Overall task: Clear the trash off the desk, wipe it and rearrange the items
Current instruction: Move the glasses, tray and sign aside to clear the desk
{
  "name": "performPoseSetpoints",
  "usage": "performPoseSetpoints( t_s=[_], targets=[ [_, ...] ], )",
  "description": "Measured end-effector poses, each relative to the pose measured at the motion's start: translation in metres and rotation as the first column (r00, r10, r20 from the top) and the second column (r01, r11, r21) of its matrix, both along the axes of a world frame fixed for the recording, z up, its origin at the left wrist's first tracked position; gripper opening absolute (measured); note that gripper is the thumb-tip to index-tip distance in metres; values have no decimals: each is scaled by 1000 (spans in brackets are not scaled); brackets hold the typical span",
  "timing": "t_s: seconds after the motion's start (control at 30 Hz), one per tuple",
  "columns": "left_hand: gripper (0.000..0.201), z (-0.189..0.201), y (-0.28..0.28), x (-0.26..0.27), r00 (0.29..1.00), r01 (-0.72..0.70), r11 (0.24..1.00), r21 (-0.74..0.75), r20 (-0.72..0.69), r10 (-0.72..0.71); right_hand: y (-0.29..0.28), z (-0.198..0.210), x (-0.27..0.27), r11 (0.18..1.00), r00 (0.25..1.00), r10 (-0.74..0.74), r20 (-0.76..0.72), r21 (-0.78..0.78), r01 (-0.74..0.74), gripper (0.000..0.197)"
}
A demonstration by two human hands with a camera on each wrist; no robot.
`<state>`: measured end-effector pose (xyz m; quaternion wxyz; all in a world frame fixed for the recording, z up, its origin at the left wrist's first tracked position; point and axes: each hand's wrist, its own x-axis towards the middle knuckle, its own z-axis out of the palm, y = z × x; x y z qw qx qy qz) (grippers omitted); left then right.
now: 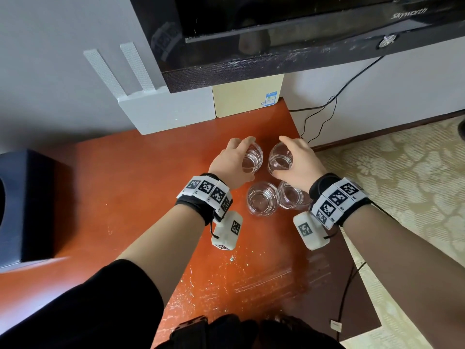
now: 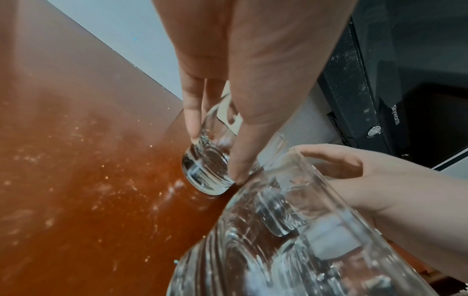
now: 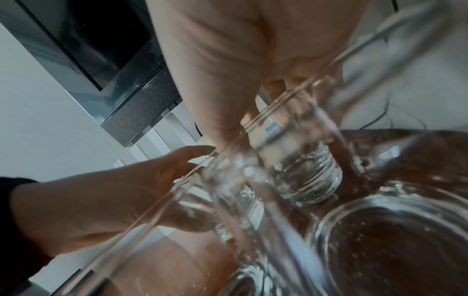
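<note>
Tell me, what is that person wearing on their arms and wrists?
Both hands are bare. Each wrist carries a black strap ringed with white tiles printed with black square codes, and a small white box bearing the same codes hangs beneath it. The left arm has a black sleeve pushed up.

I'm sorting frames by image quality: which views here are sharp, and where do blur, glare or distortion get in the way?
Head view: sharp, evenly lit, wide-angle bending at the edges; a glossy sheen on the desk. Left wrist view: the left hand and its glass fairly clear, a near glass looming blurred. Right wrist view: the worst, smeared by close glass across the right hand.
</note>
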<state>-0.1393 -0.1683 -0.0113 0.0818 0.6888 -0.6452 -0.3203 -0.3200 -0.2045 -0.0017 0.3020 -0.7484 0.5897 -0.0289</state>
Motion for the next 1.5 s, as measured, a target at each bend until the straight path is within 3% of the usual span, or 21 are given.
performPoseSetpoints(
  t_s=[0.5, 0.9, 1.1, 1.5],
  targets=[
    [93, 6, 11, -5, 992, 121, 991, 62, -54, -118, 3, 3, 0, 998, 1000, -4, -6, 56, 5, 78],
    [96, 9, 17, -7, 991, 117, 990, 77, -80, -111, 7, 3, 0, 999, 1000, -13, -24, 36, 14, 77],
    [102, 22, 22, -6, 988, 59, 987, 153, -147, -36, 9, 12, 0, 996, 999, 3, -49, 87, 1, 83],
    [83, 45, 61, 26, 991, -60, 992, 114, -110, 73, 47, 44, 16, 979, 997, 74, 27, -193, -68, 62]
  ],
)
